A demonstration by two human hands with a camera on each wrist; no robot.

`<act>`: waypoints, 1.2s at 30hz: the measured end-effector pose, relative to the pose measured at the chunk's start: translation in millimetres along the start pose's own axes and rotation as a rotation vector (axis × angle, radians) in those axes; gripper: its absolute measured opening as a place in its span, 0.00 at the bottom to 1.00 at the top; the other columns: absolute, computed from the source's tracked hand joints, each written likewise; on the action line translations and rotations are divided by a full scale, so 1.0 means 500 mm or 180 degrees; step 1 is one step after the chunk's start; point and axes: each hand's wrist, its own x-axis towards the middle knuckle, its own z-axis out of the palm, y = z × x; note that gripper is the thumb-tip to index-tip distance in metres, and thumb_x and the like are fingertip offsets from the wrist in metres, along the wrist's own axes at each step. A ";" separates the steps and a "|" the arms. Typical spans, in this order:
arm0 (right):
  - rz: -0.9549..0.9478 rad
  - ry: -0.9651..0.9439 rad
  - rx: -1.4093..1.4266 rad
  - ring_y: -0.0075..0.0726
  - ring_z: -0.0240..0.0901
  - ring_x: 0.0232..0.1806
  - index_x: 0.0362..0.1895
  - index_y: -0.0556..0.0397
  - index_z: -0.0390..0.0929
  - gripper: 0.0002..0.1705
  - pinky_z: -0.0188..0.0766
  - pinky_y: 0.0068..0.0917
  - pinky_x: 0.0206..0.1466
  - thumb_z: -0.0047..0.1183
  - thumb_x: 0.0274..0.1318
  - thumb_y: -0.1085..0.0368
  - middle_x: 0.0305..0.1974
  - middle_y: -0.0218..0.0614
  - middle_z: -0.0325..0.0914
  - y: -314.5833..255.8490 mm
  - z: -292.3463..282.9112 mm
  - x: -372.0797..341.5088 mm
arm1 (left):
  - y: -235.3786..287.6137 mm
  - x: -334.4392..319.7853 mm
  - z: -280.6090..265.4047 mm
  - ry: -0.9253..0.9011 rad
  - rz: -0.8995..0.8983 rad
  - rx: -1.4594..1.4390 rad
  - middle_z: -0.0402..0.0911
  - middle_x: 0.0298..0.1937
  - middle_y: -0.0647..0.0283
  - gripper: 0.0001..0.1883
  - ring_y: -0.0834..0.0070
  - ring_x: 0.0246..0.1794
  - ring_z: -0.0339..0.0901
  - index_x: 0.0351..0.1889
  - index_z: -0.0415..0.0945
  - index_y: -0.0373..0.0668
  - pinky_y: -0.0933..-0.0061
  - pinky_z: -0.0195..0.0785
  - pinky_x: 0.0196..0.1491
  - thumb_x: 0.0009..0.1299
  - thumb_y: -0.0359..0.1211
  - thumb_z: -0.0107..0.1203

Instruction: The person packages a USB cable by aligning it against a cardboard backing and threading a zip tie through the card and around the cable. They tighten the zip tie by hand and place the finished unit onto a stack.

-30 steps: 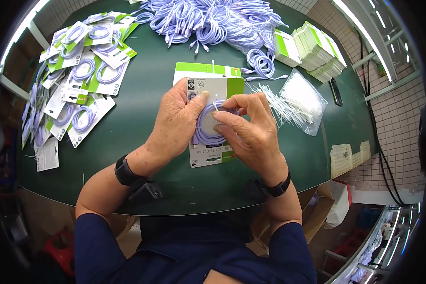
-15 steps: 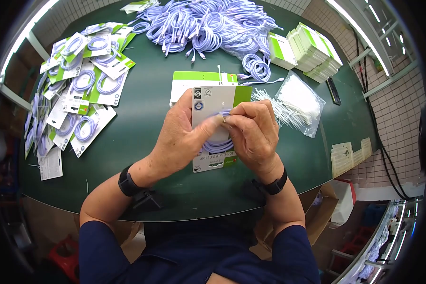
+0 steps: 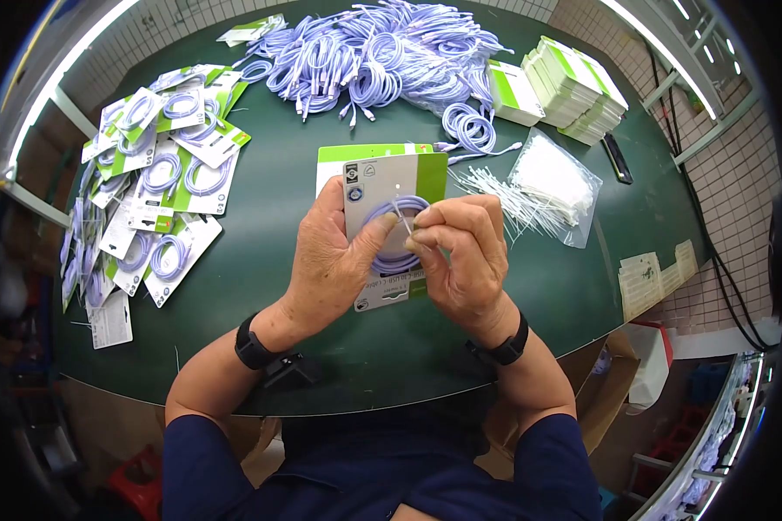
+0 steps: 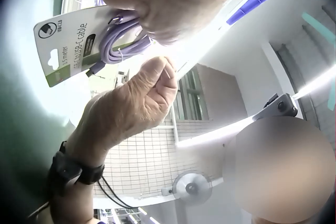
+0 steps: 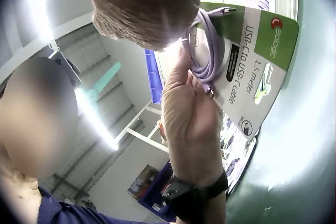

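My left hand [image 3: 326, 256] grips the left edge of a white and green card [image 3: 384, 174], its thumb pressing on a coiled lilac USB-C cable [image 3: 398, 262] that lies against the card's face. A thin white cable tie [image 3: 406, 222] crosses the coil near that thumb. The fingertips of my right hand [image 3: 465, 252] pinch the tie's free end. In the left wrist view, the coil [image 4: 113, 43] hangs at the card with one plug pointing down. The right wrist view shows the card's printed face [image 5: 257, 61], tilted. Behind the held card lies a stack of similar cards [image 3: 330, 156].
Carded cables [image 3: 161, 174] are piled on the left of the green table [image 3: 261, 217]. A heap of loose lilac cables [image 3: 382, 52] lies at the back. On the right are card stacks [image 3: 565, 82], loose white ties [image 3: 500, 198], a plastic bag [image 3: 573, 178] and a black object [image 3: 617, 159].
Both hands came together over the coil, then the right fingertips drew slightly away from the left thumb, with the tie between them. The card first shifted right, then back left.
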 end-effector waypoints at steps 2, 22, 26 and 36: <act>-0.0008 0.0037 0.0035 0.42 0.76 0.41 0.39 0.54 0.80 0.12 0.74 0.33 0.37 0.71 0.53 0.74 0.43 0.37 0.81 -0.012 -0.002 -0.002 | 0.005 0.005 -0.005 0.0024 -0.0040 -0.0020 0.83 0.57 0.55 0.18 0.75 0.55 0.82 0.63 0.70 0.31 0.71 0.78 0.59 0.78 0.25 0.58; 0.0246 -0.0234 0.1013 0.44 0.85 0.39 0.45 0.56 0.78 0.13 0.82 0.35 0.41 0.66 0.59 0.79 0.43 0.46 0.86 -0.010 0.008 -0.023 | -0.002 -0.001 -0.013 0.0018 -0.0389 -0.0794 0.85 0.58 0.55 0.19 0.76 0.55 0.83 0.64 0.72 0.32 0.71 0.78 0.60 0.78 0.24 0.60; 0.0131 -0.0246 0.0923 0.42 0.85 0.38 0.46 0.57 0.80 0.14 0.81 0.34 0.39 0.67 0.58 0.80 0.43 0.45 0.86 -0.008 0.009 -0.024 | 0.001 -0.004 -0.007 0.0060 -0.0388 -0.0815 0.85 0.58 0.55 0.19 0.75 0.55 0.84 0.65 0.71 0.32 0.70 0.78 0.60 0.78 0.24 0.60; 0.0709 0.0310 0.1150 0.40 0.85 0.38 0.45 0.57 0.79 0.15 0.78 0.30 0.37 0.68 0.56 0.82 0.38 0.45 0.85 -0.019 0.004 -0.021 | -0.003 -0.018 0.007 -0.0060 -0.0330 -0.0591 0.85 0.58 0.56 0.20 0.75 0.57 0.83 0.67 0.71 0.33 0.69 0.78 0.61 0.78 0.23 0.59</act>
